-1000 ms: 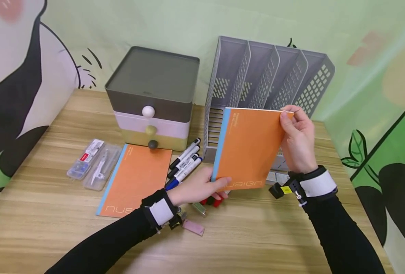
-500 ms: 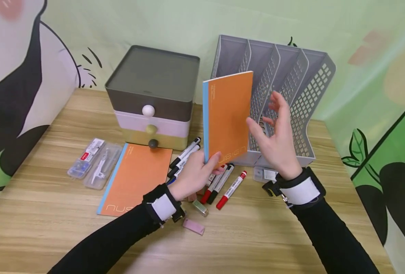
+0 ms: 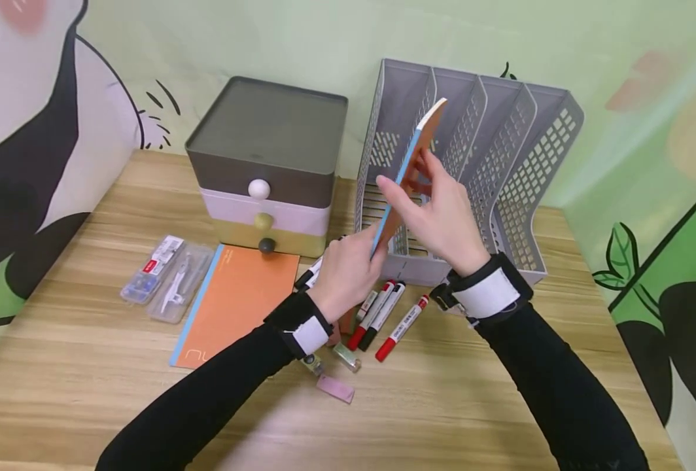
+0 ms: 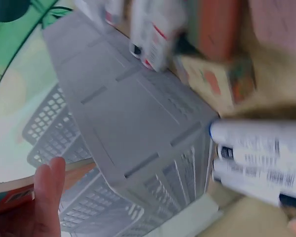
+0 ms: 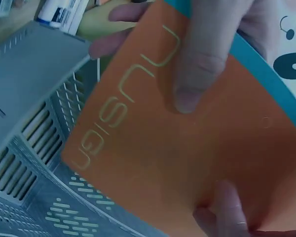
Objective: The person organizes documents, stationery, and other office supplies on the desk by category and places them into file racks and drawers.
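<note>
My left hand (image 3: 348, 271) grips the lower end of an orange notebook (image 3: 427, 147) with a blue spine, raised in front of the file rack. The notebook stands nearly edge-on in the head view. In the right wrist view, the left thumb lies flat on its cover. My right hand (image 3: 442, 219) is at the notebook's right side, its fingertips against the cover and its thumb stretched across the spine. The grey rack (image 3: 409, 268) has several slots. A second orange notebook (image 3: 248, 288) lies flat on the table (image 3: 442, 418), partly hidden by the left arm.
A stacked drawer box (image 3: 265, 150) stands left of the rack. Two clear plastic cases (image 3: 174, 288) lie at the left. Markers (image 3: 403, 327), a small green-topped item (image 3: 346, 356) and a pink eraser-like block (image 3: 335, 388) lie in front of the rack.
The right hand let go of the notebook's upper corner, then came back against its cover. The left hand raised the notebook toward the rack and turned it edge-on.
</note>
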Demonstrator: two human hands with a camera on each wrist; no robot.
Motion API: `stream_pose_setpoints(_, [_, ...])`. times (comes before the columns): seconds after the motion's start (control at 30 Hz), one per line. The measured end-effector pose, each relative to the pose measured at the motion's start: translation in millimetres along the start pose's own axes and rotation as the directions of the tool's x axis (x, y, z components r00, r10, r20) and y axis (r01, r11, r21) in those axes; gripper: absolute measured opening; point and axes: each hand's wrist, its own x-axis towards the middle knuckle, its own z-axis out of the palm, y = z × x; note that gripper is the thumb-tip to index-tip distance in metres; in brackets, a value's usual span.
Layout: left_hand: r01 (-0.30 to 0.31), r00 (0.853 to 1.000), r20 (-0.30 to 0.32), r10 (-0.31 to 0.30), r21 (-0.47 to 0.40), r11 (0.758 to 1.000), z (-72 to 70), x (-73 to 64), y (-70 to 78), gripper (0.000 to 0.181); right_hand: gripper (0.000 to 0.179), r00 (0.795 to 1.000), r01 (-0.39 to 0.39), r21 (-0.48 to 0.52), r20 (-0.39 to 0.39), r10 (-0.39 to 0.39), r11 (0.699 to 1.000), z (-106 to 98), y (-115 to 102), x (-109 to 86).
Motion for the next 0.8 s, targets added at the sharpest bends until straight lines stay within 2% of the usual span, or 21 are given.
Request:
stream_pose_setpoints(0.13, [-0.052, 0.999, -0.002, 0.053, 0.126, 0.991, 5.9, 5.4, -3.0, 0.031, 0.052, 0.999, -0.016, -0.109, -0.039, 0.012, 0.994, -1, -3, 9.5])
stream_pose_setpoints(0.27, [-0.105, 0.994, 0.001, 0.107, 0.234, 0.967, 9.7, 10.9, -6.3, 0.042, 0.028, 0.997, -0.031, -0.216, -0.078, 0.015, 0.976, -3, -7, 17.4])
stream_pose_setpoints(0.37, [-0.113, 0.994, 0.026, 0.110, 0.283, 0.953, 9.2, 12.3, -8.9, 0.051, 0.029, 0.994, -0.030, -0.256, -0.111, 0.001, 0.966, -3, -5, 23.1])
stream_pose_setpoints(0.53, [-0.114, 0.991, 0.111, 0.081, 0.336, 0.935, 3.7, 9.0, -18.0, 0.070, 0.029, 0.986, -0.030, -0.279, -0.167, -0.018, 0.960, -1, 8, 33.4])
stream_pose_setpoints(0.67, [-0.128, 0.984, 0.161, 0.074, 0.357, 0.925, -0.6, 5.2, -28.5, 0.055, 0.030, 0.977, -0.043, -0.307, -0.210, -0.023, 0.951, 5, 19, 43.5])
stream_pose_setpoints(0.8, [-0.166, 0.977, 0.184, 0.106, 0.352, 0.921, -1.4, 4.5, -36.5, 0.036, 0.029, 0.970, -0.046, -0.371, -0.237, -0.047, 0.928, 17, 31, 55.1])
